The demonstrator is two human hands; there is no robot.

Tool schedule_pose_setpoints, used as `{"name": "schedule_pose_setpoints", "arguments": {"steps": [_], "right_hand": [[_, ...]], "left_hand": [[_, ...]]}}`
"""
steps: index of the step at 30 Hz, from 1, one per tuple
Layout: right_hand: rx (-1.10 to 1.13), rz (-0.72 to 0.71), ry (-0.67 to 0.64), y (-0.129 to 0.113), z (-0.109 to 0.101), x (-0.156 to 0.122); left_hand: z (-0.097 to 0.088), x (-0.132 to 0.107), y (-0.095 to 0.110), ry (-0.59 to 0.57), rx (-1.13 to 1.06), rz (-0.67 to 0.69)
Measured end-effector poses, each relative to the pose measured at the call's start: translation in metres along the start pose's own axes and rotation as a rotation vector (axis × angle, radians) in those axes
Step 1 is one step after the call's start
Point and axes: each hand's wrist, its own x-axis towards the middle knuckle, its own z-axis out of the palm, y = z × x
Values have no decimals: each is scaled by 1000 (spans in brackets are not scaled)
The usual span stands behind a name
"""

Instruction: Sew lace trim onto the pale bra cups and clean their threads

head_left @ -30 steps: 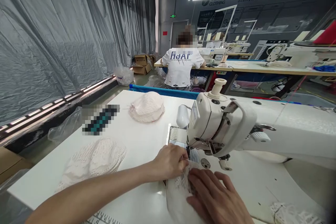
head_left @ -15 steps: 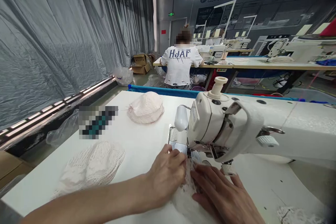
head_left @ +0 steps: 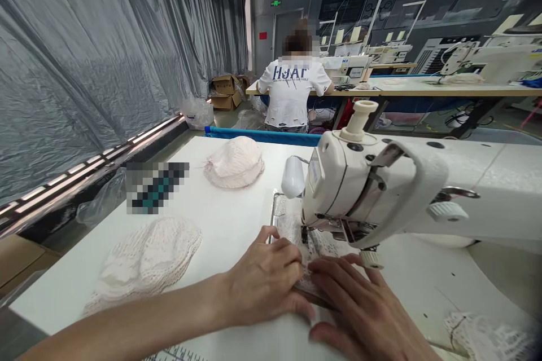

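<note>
My left hand (head_left: 262, 282) lies on the white table (head_left: 220, 220) with its fingers flat and pressed on a piece of white lace fabric (head_left: 302, 237). My right hand (head_left: 364, 307) rests beside it, fingers spread, pressing down the same fabric. The lace runs forward under the needle area of the white sewing machine (head_left: 381, 186), just ahead of both hands.
A pale knitted cap (head_left: 144, 262) lies at the near left, another pinkish cap (head_left: 235, 162) farther back. More lace (head_left: 486, 335) sits at the lower right. A person in a white T-shirt (head_left: 292, 96) sits at a far bench with other machines. Grey plastic sheeting hangs on the left.
The lace has fed forward under the machine's foot and now lies flatter. Both hands slid forward with it and flattened out. The camera has tilted slightly down.
</note>
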Motion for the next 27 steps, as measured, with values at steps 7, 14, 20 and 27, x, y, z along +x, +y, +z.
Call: {"name": "schedule_pose_setpoints", "arguments": {"steps": [7,14,20,27], "right_hand": [[-44,22,56,-3,6,5],[-57,94,136,-1,7,13],[-52,120,134,0,9,12],[-110,80,86,0,13,7]], "left_hand": [[7,-4,-5,78,114,69],[15,4,-7,250,142,52],[21,10,-6,269,249,41],[22,8,-5,319,263,29]]}}
